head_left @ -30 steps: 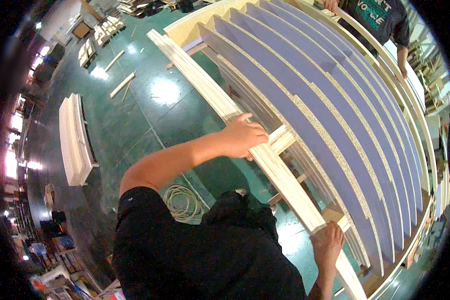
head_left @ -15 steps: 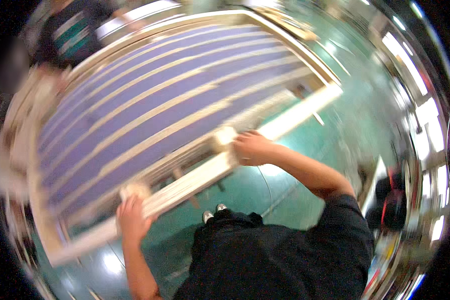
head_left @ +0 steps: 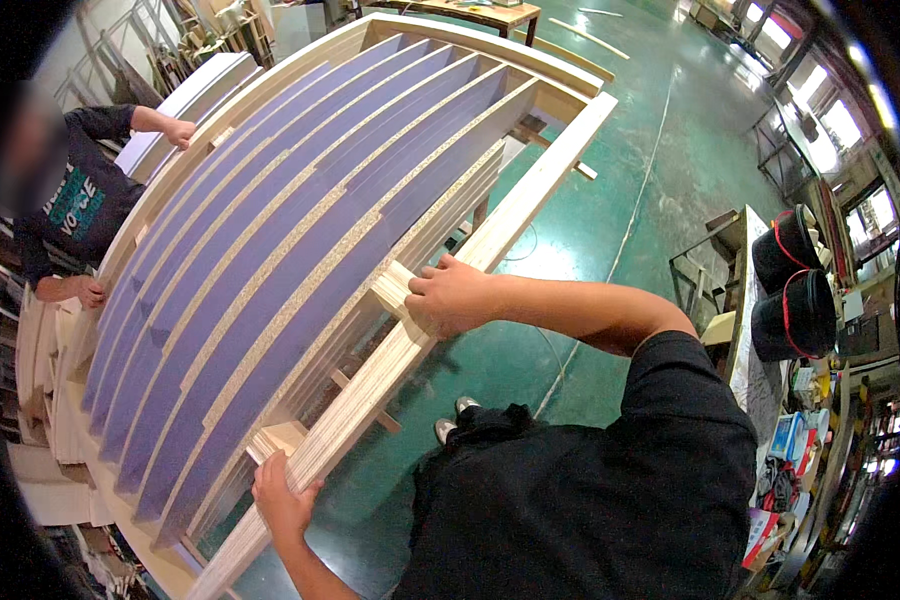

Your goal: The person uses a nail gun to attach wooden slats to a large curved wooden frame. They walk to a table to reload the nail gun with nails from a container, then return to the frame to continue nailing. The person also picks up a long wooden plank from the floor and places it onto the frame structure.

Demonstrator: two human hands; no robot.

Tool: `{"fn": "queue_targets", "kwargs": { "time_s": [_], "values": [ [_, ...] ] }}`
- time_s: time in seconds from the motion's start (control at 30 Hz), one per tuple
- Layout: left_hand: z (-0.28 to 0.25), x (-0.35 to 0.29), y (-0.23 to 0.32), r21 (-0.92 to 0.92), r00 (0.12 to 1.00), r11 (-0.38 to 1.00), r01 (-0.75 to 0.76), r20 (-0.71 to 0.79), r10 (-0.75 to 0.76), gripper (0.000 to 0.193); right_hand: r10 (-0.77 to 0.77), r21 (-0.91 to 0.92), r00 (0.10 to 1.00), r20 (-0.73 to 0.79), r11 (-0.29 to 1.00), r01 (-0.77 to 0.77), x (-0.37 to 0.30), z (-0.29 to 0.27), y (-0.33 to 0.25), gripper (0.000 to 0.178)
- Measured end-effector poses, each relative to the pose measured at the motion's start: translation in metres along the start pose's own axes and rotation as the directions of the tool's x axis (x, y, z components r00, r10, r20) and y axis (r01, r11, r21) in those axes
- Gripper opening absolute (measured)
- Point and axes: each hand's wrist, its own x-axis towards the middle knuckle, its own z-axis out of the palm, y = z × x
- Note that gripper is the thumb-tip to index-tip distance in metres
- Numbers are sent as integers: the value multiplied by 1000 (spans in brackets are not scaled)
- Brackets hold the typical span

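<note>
In front of me stands a big wooden frame with several lilac panels [head_left: 270, 300] set on edge inside it, their pale raw chipboard edges facing up. Its near side is a long layered wooden rail [head_left: 355, 395]. My left hand [head_left: 286, 500] is closed over this rail, its fingers against a small wooden block [head_left: 278, 438] on the inner side. Farther along, my right hand [head_left: 452, 298] wraps over the same rail beside a second wooden block [head_left: 395, 285]. Some of its fingertips are hidden behind the rail and block.
Across the frame, a co-worker's hands [head_left: 177, 133] rest at its far edge. Stacked wood pieces [head_left: 45, 370] lie at the left. Two black buckets [head_left: 795, 315] with red bands sit on a cluttered bench at the right. A wooden table [head_left: 490, 14] stands at the back, on a green floor [head_left: 590, 220].
The view has steadied and turned, so the frame now slants more steeply. Both my hands stay at the rail by the two blocks. More of the co-worker shows.
</note>
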Motion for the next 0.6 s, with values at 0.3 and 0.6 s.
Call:
{"fn": "queue_targets", "kwargs": {
  "time_s": [0.3,0.6],
  "values": [
    [4,9,9,-14,1000,1000,19,7,-19,81,-32,209,961,-275,974,92,-17,3,61,63],
    [11,33,42,205,970,963,173,137,-203,91,884,232,300,-358,396,-889,-111,12,521,88]
  ]
}}
